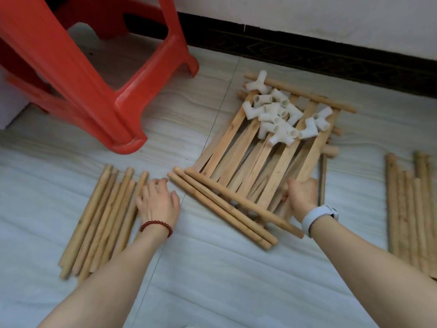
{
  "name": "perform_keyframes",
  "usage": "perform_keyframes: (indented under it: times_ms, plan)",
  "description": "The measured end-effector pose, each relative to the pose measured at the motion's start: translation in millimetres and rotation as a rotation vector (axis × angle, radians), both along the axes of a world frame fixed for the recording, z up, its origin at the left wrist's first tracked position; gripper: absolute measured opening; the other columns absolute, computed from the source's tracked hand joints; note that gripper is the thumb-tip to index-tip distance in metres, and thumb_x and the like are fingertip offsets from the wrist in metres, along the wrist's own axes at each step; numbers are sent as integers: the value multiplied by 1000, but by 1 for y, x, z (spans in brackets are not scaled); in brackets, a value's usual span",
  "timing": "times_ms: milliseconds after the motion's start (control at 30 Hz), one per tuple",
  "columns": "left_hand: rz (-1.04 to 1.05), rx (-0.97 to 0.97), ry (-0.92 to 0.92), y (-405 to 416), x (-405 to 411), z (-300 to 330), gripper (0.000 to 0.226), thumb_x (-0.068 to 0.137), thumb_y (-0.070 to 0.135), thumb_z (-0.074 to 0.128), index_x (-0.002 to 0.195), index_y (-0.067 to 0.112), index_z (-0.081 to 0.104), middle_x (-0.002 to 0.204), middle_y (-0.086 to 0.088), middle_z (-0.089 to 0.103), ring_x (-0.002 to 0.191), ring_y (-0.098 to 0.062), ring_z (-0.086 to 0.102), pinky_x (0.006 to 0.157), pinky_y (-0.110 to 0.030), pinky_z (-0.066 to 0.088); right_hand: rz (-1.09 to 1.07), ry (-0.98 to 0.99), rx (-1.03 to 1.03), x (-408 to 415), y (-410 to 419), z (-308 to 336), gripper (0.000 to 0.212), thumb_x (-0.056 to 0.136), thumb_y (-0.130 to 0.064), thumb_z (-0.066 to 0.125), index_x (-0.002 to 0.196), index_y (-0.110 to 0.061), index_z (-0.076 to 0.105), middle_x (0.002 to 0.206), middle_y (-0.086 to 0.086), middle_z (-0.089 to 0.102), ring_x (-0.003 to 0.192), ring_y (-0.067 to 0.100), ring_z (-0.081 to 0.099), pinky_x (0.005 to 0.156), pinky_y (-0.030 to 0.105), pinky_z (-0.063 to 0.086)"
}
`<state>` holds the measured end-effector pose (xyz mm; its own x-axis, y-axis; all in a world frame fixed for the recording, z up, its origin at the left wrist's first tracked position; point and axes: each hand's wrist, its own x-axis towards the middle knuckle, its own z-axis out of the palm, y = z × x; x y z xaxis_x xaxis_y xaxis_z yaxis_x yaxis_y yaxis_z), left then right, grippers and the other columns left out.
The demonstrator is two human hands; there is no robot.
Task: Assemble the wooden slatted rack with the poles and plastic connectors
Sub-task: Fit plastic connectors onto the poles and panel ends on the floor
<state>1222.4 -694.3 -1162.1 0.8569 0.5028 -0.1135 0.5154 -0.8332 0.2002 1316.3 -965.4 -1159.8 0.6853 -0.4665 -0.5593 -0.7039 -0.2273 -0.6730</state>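
The tiled floor point(212, 280) carries everything, with a red plastic stool point(89, 67) at the far left. In the middle lies the stack of slatted racks point(257, 162), near edge lifted, white plastic connectors point(279, 117) heaped on its far half. One bundle of poles point(104, 218) lies at my left, another bundle point(411, 209) well apart at my right. My left hand point(158, 200), its grip spread, rests flat on the left poles. My right hand point(302, 195) grips the racks' near right corner, fingers curled under the slats.
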Motion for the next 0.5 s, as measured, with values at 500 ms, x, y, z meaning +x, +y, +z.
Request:
perform_keyframes:
  times_ms: [500]
  plan:
    - [-283,-521,-208,-83,54,60,105,70,59,68,146,40,-1,156,-1,-12,143,-23,-6,114,-46,8,337,-142,10,-55,-38,37,19,86,-12,48,70,-13,37,59,5,39,44,19,35,39,23,31]
